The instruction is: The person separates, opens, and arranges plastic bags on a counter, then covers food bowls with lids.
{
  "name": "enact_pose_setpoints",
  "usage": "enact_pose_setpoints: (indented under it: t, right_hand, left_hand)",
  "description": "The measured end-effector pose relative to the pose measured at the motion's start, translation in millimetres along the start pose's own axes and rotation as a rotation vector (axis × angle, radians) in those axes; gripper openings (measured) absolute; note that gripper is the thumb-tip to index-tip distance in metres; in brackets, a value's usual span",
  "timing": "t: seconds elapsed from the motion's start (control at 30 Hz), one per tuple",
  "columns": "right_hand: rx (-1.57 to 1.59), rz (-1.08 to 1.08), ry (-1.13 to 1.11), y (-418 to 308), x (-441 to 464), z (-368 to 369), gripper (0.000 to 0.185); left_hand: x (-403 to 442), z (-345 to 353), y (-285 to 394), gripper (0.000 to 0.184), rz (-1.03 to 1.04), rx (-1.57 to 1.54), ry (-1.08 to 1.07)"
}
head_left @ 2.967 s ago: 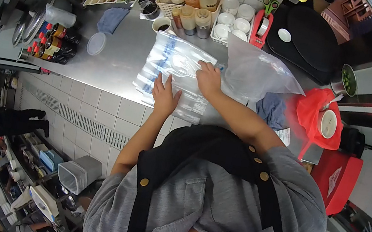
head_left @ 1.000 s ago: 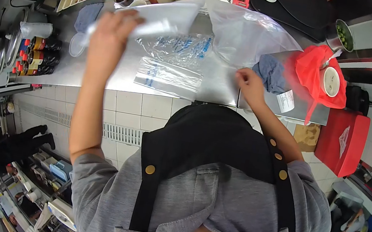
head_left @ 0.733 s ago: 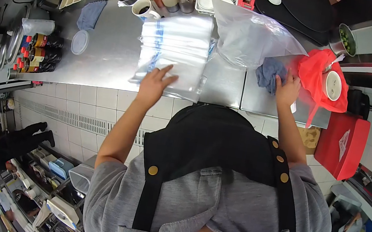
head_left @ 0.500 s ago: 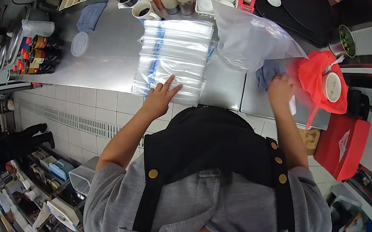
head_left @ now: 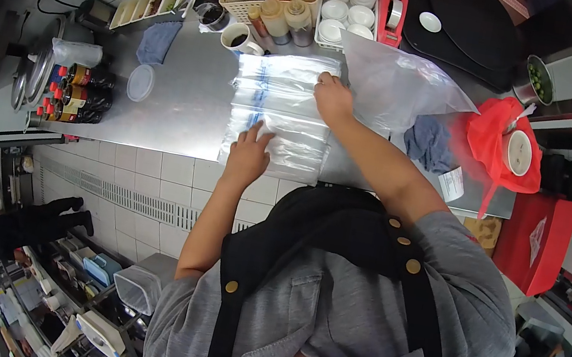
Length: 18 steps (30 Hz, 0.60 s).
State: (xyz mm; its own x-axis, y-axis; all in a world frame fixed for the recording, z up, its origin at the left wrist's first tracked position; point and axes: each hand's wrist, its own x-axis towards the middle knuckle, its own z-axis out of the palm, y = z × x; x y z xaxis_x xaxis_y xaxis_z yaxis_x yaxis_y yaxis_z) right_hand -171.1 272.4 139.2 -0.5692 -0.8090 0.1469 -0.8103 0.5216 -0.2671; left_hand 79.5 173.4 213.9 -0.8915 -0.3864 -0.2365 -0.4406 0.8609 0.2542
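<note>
1. Well, at the left, dark bottles with red caps lie on their sides on the tabletop; a round white lid lies flat to their right, near a blue cloth.
2. Next comes the left hand, at the near left part of the stack of clear plastic bags; its fingers are spread apart and touch the top surface, clamped on nothing.
3. The stack lies flat at the near edge of the tabletop, between the 2 arms, with blue print down its left side; a white mug stands just beyond it; the step in hand looks like steadying and smoothing the stack.
4. The right hand touches the far right edge of the stack, fingers curled; whether they pinch a layer, I cannot tell; the next move, I judge, calls for a light fingertip grip there and steady pressure from the left, since thin film may slip or cling.
5. Further right, a loose translucent bag spreads beyond a crumpled cloth; a paper slip lies nearer; rightmost, a bowl sits in a red bag.
</note>
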Motion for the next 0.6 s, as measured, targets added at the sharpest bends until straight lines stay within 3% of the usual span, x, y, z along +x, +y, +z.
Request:
enact_pose_setpoints:
  t: [0.03, 0.07, 0.13, 0.2, 0.33, 0.4, 0.43, 0.53, 0.6]
  right_hand:
    - [0.094, -0.027, 0.153, -1, -4, -6, 0.004]
    - [0.092, -0.035, 0.15, -2, -9, -12, 0.004]
    - [0.317, -0.188, 0.378, -12, -19, -44, 0.007]
    - [0.33, -0.264, 0.446, -19, -29, -67, 0.01]
    - [0.33, -0.403, 0.558, -24, -47, -102, 0.017]
    - [0.359, -0.343, 0.534, -24, -57, -116, 0.017]
    - [0.395, -0.281, 0.509, -23, -60, -125, 0.019]
    - [0.311, -0.121, 0.506, -33, -63, -165, 0.035]
    - [0.319, -0.139, 0.477, -40, -62, -193, 0.041]
  left_hand:
    - [5, -10, 0, 0.058, -0.027, -0.004, 0.048]
    - [13, -18, 0, 0.064, -0.055, -0.035, 0.12]
    - [28, -41, 0, 0.071, 0.04, -0.092, 0.376]
    - [44, -77, 12, 0.084, 0.107, -0.044, 0.474]
    - [79, -124, 18, 0.084, 0.226, -0.176, 0.508]
    - [95, -143, 7, 0.063, 0.244, -0.413, -0.092]
    - [102, -141, 6, 0.033, 0.299, -0.522, -0.119]
    - [109, -145, 16, 0.021, 0.286, -0.733, -0.286]
    - [100, -156, 35, 0.017, 0.342, -0.694, -0.26]
